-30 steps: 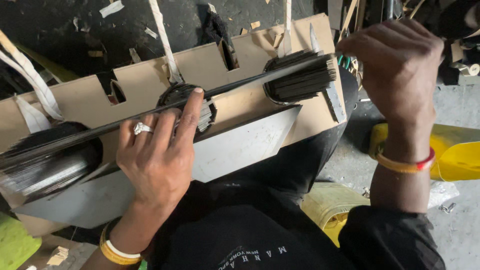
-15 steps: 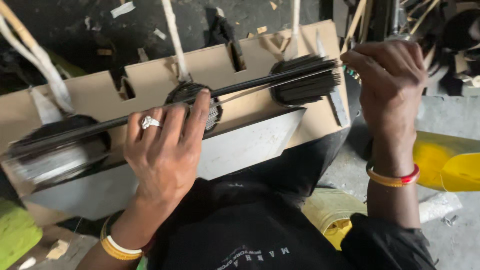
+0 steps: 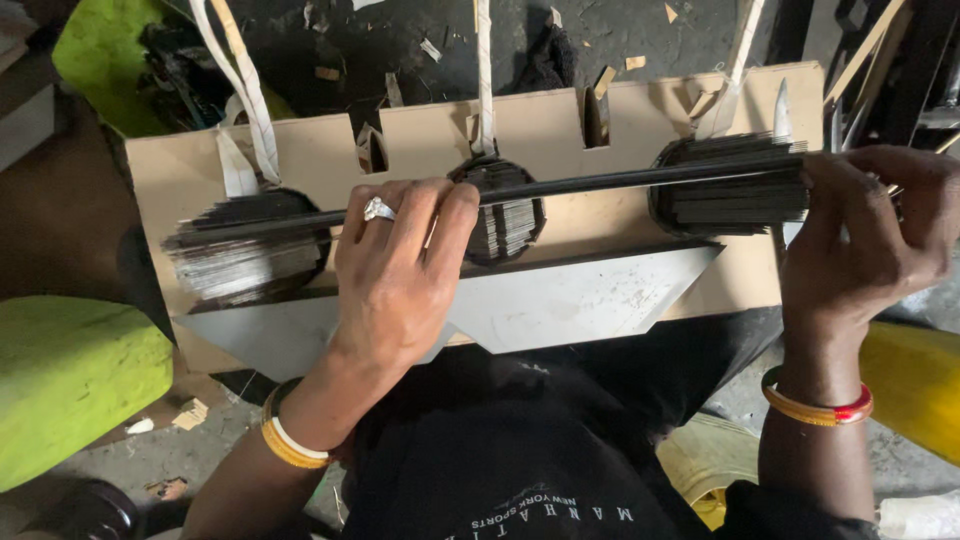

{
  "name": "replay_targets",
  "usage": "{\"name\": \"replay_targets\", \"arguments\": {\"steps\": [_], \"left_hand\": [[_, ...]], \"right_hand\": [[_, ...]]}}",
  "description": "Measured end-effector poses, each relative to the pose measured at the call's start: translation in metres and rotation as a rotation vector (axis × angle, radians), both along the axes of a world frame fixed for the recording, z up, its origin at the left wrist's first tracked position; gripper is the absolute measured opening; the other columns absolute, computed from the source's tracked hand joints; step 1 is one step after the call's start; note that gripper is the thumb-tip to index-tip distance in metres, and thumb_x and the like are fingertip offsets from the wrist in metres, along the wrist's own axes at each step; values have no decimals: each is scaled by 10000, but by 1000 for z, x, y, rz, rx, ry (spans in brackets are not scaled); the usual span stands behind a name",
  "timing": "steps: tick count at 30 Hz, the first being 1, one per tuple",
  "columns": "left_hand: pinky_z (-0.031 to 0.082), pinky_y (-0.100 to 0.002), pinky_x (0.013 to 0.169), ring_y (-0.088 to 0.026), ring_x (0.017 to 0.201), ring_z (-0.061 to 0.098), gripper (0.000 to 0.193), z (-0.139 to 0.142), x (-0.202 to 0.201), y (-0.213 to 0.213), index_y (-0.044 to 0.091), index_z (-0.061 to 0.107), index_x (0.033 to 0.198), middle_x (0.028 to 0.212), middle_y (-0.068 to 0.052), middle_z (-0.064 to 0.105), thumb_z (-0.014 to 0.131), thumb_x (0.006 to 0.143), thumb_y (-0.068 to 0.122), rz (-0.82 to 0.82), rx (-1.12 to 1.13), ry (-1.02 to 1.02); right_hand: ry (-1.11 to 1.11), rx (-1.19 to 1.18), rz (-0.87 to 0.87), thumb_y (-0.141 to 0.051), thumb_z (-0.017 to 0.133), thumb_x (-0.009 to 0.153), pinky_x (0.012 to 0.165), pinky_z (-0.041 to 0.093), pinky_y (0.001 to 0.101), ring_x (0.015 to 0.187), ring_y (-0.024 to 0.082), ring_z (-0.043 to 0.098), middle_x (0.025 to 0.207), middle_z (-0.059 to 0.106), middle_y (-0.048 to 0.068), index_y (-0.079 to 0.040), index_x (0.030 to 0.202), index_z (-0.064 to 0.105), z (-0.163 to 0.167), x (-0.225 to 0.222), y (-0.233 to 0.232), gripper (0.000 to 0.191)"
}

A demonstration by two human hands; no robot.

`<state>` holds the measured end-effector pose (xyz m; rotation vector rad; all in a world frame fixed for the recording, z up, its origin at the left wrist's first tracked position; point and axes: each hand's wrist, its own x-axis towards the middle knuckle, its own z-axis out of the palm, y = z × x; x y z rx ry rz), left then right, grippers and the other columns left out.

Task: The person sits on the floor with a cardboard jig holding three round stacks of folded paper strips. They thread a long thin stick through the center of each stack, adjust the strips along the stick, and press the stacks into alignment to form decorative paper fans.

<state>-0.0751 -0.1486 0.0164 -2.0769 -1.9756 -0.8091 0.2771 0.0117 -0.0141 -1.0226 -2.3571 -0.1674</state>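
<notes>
Notched tan cardboard panel (image 3: 560,130) on lap, long thin black rod (image 3: 600,183) across three black ribbed discs (image 3: 735,185).
Left hand (image 3: 400,270) pinches rod at middle disc; right hand (image 3: 865,235) clenched round rod's end; silver ring (image 3: 379,209).

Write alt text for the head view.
A person's left hand and right hand hold a long dark rod across a notched cardboard board with three stacks of thin dark strips tied by white tape.
</notes>
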Motion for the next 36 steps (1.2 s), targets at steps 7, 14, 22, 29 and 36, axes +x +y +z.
{"name": "replay_targets", "arguments": {"steps": [7,14,22,29,36], "left_hand": [[526,-410,892,-236,1000,650,203,5,4,-4,8,666,1142,1079,-87,599,751,959,15,-9,-7,-31],[517,-395,869,-233,984,638,184,3,3,3,7,668,1100,1045,-88,612,759,941,20,-3,10,-64],[524,-391,905,-235,1016,624,143,-6,-1,4,68,679,1054,1074,-53,634,775,950,48,56,27,-55],[536,-385,924,-254,1052,638,256,-19,-27,-20,60,723,1179,1135,-69,645,741,937,-21,30,-27,-119],[516,-407,833,-249,953,609,181,-26,-48,-35,56,737,1078,1063,-62,608,793,926,-25,24,148,-176]], "right_hand": [[22,-44,1,88,693,1011,818,483,268,1028,183,615,1172,638,91,-12,1085,726,-2,4,-1,130],[69,-77,-45,139,680,1008,811,465,278,1022,186,615,1144,636,75,-25,1045,713,-5,-2,-5,172],[168,-61,-1,111,737,952,863,482,313,1085,231,599,1174,636,112,-35,992,727,-3,-17,-8,151],[165,-35,20,116,782,945,964,488,342,1114,229,598,1154,674,48,-39,1016,757,1,-30,-10,172],[143,7,55,105,786,926,1026,480,368,1113,232,613,1105,680,65,-54,994,784,5,-45,-14,173]]}}
